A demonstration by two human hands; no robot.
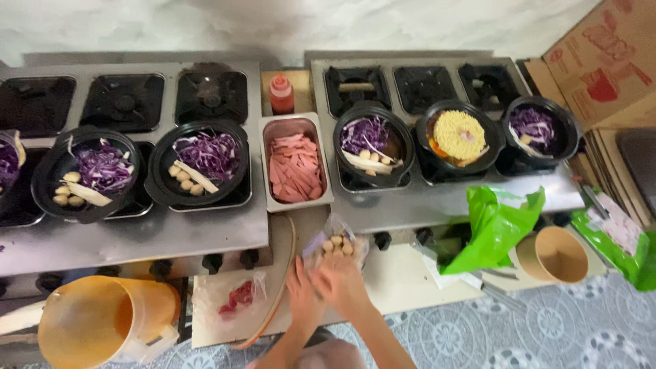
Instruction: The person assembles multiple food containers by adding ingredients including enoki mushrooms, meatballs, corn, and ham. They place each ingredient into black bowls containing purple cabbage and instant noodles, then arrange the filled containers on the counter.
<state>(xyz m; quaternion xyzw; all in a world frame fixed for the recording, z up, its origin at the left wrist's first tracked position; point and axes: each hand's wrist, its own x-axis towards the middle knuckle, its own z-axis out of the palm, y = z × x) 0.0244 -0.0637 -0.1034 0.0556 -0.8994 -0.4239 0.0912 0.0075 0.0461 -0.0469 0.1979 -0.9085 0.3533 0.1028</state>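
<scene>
Head view: left hand (304, 294) and right hand (342, 281) met at six o'clock, both closed on a clear plastic bag of pale round balls (336, 244), held above the bench (383, 273) edge. Just beyond, at twelve o'clock, stood a steel tray of pink sliced sausage (295, 167), with a red squeeze bottle (281, 94) behind. Black pots of purple cabbage (199, 162) lined stoves at ten and two o'clock. At eight o'clock lay an orange jug (102, 321); at four o'clock a green plastic bag (495, 225) and paper bowl (552, 254). Nothing blocked the hands.
</scene>
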